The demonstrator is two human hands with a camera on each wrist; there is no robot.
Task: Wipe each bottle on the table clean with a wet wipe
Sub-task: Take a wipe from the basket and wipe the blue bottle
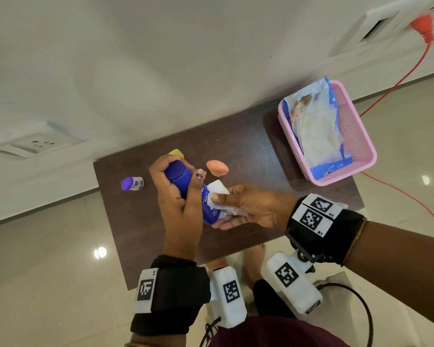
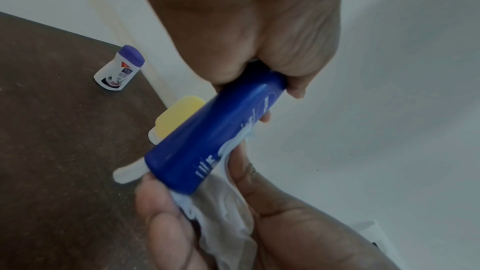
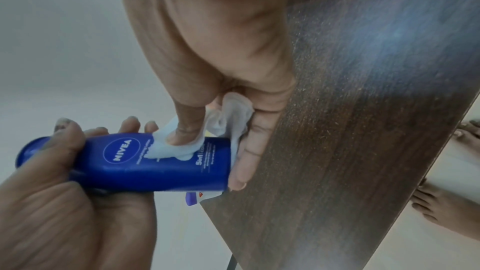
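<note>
While my left hand (image 1: 178, 194) grips the cap end of the dark blue plastic lotion bottle (image 3: 155, 161) and holds it tilted above the dark wooden table (image 1: 236, 146), my right hand (image 1: 248, 209) curls round its lower end, thumb pressing the crumpled white wet wipe (image 3: 179, 147) against the label. I judge this to be the wiping of one bottle, in mid-step. Next I should turn the bottle to reach its back, then set it down and take the small white bottle with the purple cap (image 2: 120, 69), standing near the table's edge.
</note>
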